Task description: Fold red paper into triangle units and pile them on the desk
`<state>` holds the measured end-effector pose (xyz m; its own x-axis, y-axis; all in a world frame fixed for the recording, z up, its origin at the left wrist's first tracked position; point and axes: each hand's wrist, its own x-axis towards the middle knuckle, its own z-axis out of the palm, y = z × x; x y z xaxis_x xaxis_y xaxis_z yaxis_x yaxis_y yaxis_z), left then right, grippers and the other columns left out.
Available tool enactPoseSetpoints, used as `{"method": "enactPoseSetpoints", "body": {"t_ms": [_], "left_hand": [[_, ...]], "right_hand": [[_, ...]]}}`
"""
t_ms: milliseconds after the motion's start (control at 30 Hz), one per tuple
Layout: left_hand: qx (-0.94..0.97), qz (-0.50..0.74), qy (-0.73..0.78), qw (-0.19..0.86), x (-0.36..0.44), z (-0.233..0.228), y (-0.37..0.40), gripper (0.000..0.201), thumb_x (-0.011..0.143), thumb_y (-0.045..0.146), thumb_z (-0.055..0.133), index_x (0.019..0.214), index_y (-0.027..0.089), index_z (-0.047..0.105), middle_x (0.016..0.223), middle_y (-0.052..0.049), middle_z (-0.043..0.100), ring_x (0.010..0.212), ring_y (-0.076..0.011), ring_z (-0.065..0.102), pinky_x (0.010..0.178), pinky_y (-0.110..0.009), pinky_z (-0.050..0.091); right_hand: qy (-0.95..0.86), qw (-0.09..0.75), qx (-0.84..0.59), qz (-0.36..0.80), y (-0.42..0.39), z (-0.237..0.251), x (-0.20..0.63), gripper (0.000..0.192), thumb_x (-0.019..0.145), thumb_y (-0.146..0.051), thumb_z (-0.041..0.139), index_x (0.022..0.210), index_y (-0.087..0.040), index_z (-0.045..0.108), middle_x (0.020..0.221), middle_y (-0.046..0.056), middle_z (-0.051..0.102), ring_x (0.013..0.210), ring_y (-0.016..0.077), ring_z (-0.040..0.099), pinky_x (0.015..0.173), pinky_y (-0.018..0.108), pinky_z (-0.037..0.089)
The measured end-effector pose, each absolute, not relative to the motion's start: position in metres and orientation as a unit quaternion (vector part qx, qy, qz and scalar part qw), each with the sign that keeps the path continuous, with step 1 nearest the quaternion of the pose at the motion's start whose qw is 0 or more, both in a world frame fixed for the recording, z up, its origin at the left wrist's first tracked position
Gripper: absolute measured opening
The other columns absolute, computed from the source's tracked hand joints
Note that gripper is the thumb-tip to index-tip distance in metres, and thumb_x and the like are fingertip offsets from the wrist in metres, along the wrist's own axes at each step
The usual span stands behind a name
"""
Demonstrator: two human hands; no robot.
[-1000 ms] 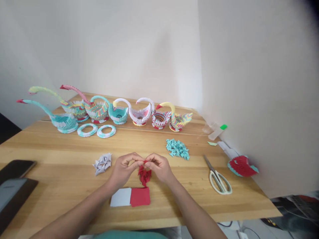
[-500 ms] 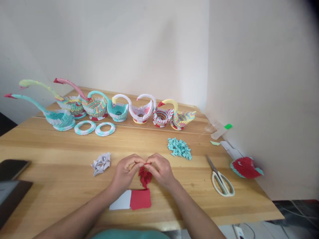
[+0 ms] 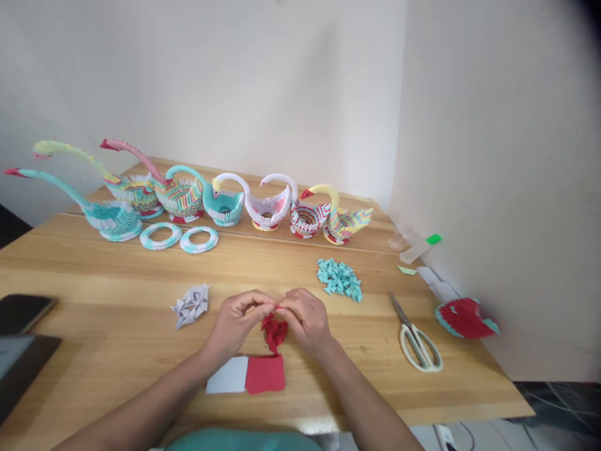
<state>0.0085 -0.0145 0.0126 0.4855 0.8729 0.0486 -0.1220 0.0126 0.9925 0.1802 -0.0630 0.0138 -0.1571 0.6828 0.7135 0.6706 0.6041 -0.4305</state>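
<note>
My left hand (image 3: 245, 318) and my right hand (image 3: 304, 316) meet fingertip to fingertip over the middle of the table. Both are closed in a pinch on a small red paper piece (image 3: 277, 306), mostly covered by the fingers. Just below them lies a pile of red folded paper pieces (image 3: 275, 335). Nearer to me are a white paper stack (image 3: 228, 375) and a red paper stack (image 3: 265, 374), side by side. To the left of my left hand sits a pile of pale grey folded pieces (image 3: 191, 306). Beyond my right hand is a heap of turquoise folded pieces (image 3: 339, 279).
Several folded-paper swans (image 3: 223, 207) line the back, with two paper rings (image 3: 200, 239) before them. Scissors (image 3: 417, 341) lie at right, near a red and turquoise paper piece (image 3: 467, 318) by the wall. A phone (image 3: 23, 313) and a dark device (image 3: 28, 369) lie at left.
My hands stay pinched together on the red piece, with small shifts of the fingers. The whole view has tilted slightly.
</note>
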Motion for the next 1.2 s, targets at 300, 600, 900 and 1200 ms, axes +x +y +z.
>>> {"method": "enactPoseSetpoints", "body": {"t_ms": [300,600,900,1200], "left_hand": [[0.564,0.407,0.320,0.644,0.011,0.013,-0.014,0.018,0.076,0.032,0.069,0.070,0.015,0.063,0.065,0.001,0.057,0.064,-0.0129,0.050,0.062,-0.023,0.041],[0.430,0.390,0.302,0.756,0.016,0.003,-0.018,0.027,0.072,0.038,0.077,0.080,0.014,0.069,0.071,-0.001,0.065,0.066,-0.0132,0.057,0.066,-0.025,0.045],[0.302,0.367,0.288,0.831,0.013,-0.003,-0.014,0.011,0.069,0.018,0.079,0.079,0.013,0.075,0.083,-0.004,0.077,0.077,-0.0166,0.068,0.076,-0.027,0.055],[0.221,0.356,0.301,0.857,0.003,0.011,-0.001,0.013,0.075,0.006,0.069,0.085,0.012,0.074,0.089,-0.008,0.077,0.088,-0.0196,0.072,0.085,-0.029,0.058]], "right_hand": [[-0.726,0.448,-0.504,0.132,-0.065,0.012,0.177,0.020,0.094,-0.034,0.053,0.083,-0.021,0.061,0.072,0.002,0.065,0.067,0.0150,0.059,0.064,0.027,0.045],[-0.760,0.412,-0.501,-0.025,-0.064,0.013,0.173,0.018,0.089,-0.023,0.054,0.071,-0.022,0.054,0.063,0.001,0.060,0.063,0.0168,0.055,0.064,0.029,0.041],[-0.813,0.227,-0.513,-0.157,-0.067,0.034,0.169,0.022,0.095,-0.027,0.052,0.075,-0.020,0.058,0.068,0.002,0.065,0.070,0.0172,0.057,0.070,0.031,0.040],[-0.655,0.192,-0.711,-0.166,-0.169,0.046,0.307,0.022,0.096,-0.020,0.045,0.092,-0.019,0.066,0.092,0.009,0.071,0.087,0.0217,0.062,0.079,0.035,0.047]]}}
